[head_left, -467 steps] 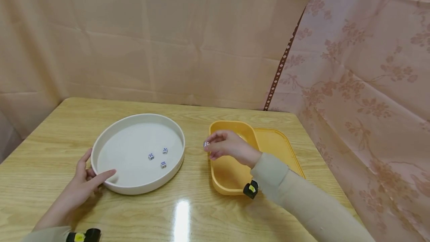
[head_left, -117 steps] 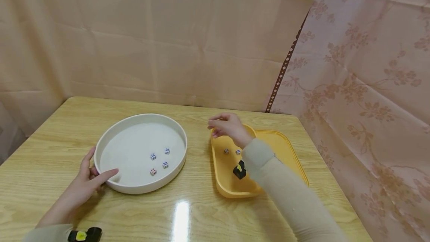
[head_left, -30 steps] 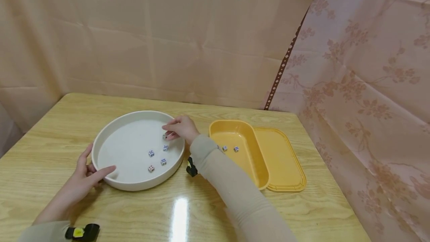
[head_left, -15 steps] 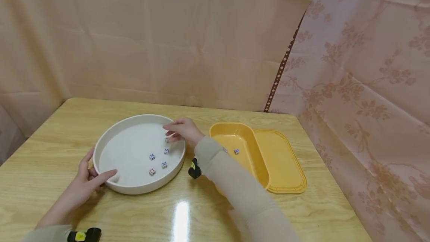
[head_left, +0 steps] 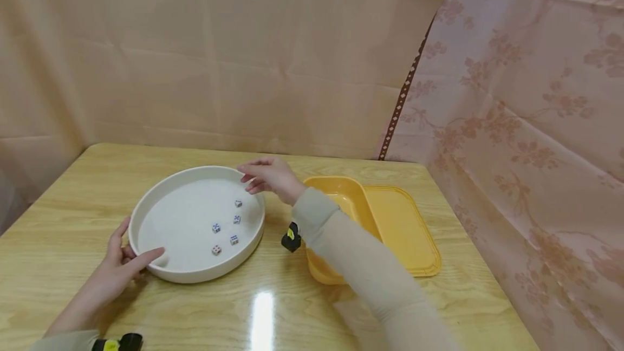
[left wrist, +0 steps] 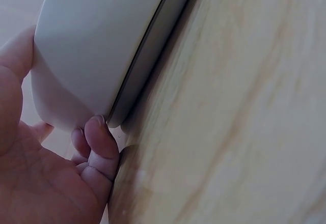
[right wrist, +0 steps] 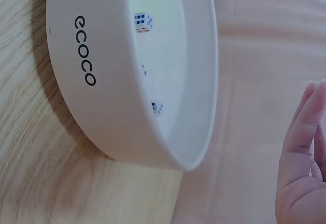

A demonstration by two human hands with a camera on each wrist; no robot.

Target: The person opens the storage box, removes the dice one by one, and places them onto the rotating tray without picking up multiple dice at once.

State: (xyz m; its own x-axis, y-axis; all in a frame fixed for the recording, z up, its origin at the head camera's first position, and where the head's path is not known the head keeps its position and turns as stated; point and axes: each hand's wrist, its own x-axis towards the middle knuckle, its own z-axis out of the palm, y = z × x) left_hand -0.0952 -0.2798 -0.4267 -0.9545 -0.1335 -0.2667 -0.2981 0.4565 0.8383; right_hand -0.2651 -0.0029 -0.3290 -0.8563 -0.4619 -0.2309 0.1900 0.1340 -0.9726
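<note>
A round white tray [head_left: 185, 199] with a raised wall stands on the table's left half. My left hand [head_left: 109, 275] grips its near left side, thumb over the rim and fingers against the outer wall, as the left wrist view [left wrist: 66, 168] also shows. Several small white dice lie inside, to the right: a red-dotted die [head_left: 216, 250] at the front and blue-dotted ones, the farthest die [head_left: 238, 203] being nearest my right hand [head_left: 273, 177]. That hand hovers over the tray's right rim, fingers loosely extended, holding nothing. In the right wrist view, dice [right wrist: 142, 22] show past the tray wall.
Right of the tray sits a yellow rectangular box [head_left: 336, 183], partly covered by my right sleeve [head_left: 361, 259]. Its yellow lid [head_left: 404, 232] lies flat beside it. A beige curtain [head_left: 244, 69] hangs behind the table, a pink floral one [head_left: 526, 123] at the right.
Three dice lay in the tray at first, then four; another now lies at its far right. My right hand has let go of that die and risen up and right. The left hand stays put.
</note>
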